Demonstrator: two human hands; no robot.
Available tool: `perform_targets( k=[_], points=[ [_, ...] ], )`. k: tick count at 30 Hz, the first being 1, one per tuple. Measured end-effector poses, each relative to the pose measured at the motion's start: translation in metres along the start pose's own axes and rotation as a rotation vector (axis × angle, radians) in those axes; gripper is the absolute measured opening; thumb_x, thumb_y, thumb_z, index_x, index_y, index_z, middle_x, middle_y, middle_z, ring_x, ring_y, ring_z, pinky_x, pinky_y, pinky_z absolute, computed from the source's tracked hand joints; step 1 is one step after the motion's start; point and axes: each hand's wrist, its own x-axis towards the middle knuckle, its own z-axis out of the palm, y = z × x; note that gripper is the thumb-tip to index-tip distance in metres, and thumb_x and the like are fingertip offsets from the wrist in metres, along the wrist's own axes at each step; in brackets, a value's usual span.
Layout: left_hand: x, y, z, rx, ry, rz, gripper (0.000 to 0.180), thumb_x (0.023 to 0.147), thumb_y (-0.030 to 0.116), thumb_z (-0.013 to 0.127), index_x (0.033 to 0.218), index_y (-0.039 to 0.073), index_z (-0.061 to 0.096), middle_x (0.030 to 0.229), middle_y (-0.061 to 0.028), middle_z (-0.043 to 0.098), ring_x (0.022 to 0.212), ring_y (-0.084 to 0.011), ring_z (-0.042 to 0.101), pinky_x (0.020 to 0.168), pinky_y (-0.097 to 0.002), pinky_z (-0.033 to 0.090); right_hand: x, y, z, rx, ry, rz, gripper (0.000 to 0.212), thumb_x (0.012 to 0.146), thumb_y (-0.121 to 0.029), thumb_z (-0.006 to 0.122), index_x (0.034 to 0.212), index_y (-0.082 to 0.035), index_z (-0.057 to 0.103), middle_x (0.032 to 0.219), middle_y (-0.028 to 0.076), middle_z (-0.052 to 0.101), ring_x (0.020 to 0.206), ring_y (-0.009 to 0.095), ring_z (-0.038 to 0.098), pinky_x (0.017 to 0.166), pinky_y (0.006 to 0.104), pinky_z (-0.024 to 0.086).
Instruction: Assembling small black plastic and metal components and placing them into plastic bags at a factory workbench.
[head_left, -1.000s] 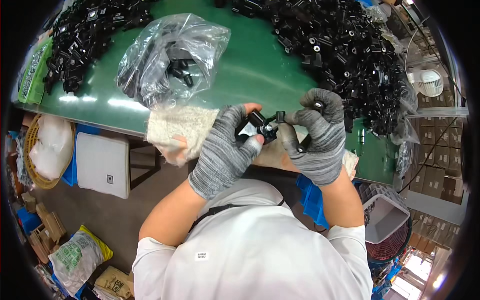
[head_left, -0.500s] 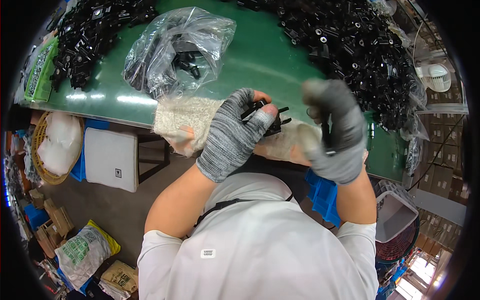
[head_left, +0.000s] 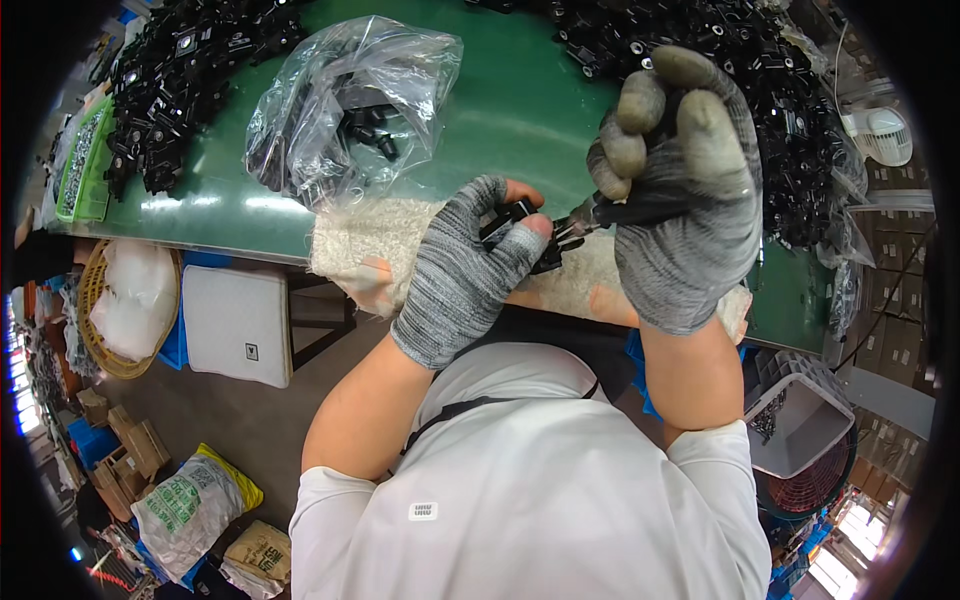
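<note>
Black part [head_left: 549, 259], grey-streaked gloves [head_left: 455, 285], green table [head_left: 520, 120]

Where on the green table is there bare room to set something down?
The widest patch of table lies between the clear bag and the right hand; a smaller one separates the bag from the left pile of black parts. It's crowded at the right pile and around the left hand.

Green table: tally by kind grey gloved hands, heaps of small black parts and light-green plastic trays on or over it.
Grey knit-gloved hands, left and right: 2
Heaps of small black parts, left and right: 2
Light-green plastic tray: 1
Total: 5
</note>
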Motion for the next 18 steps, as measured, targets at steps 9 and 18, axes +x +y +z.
perform_targets(
  k=[9,18],
  points=[
    [0.0,-0.007,-0.015,-0.02,-0.143,0.107,0.041,0.092,0.012,0.067,0.13,0.002,0.055,0.111,-0.0075,0.063,0.093,-0.0111,0.061,0.076,-0.0237,0.054,0.003,-0.011,-0.006,0.024,-0.287,-0.132,0.052,0.096,-0.019,0.06,0.143,-0.001,0.047,0.109,0.015,0.057,0.084,0.018,0.056,0.067,0.0313,0.051],
    [0.006,-0.017,-0.014,0.182,-0.134,0.22,0.046,0.086,0.002,0.066,0.131,0.002,0.056,0.118,-0.0139,0.061,0.11,-0.0229,0.063,0.098,-0.035,0.051,-0.006,0.002,0.025,-0.222,-0.227,0.035,0.056,0.09,-0.037,0.075,0.128,0.0,0.056,0.096,0.011,0.057,0.07,0.015,0.051,0.059,0.0273,0.043]
  ],
)
